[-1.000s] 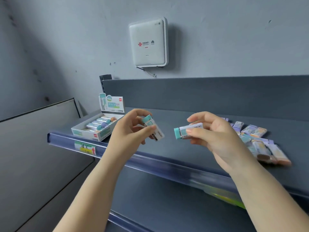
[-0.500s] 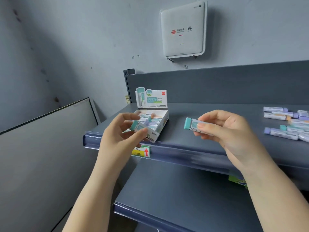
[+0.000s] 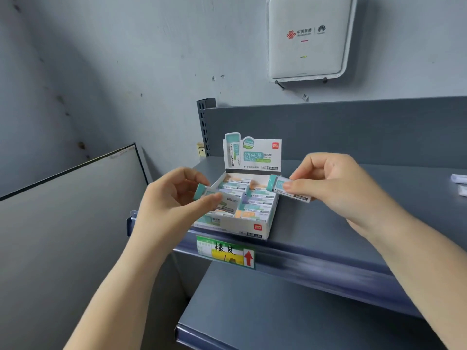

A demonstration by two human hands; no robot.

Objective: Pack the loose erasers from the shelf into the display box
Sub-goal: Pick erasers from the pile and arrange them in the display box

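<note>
left hand (image 3: 174, 198): pinches eraser (image 3: 219, 199) over box's left edge
right hand (image 3: 336, 188): pinches second eraser (image 3: 285, 188) over box's right edge
box (image 3: 242, 227): on shelf (image 3: 353, 223), erasers in rows

Scuffed grey wall (image 3: 126, 59) (white router box (image 3: 307, 37) mounted) behind shelving.
</note>
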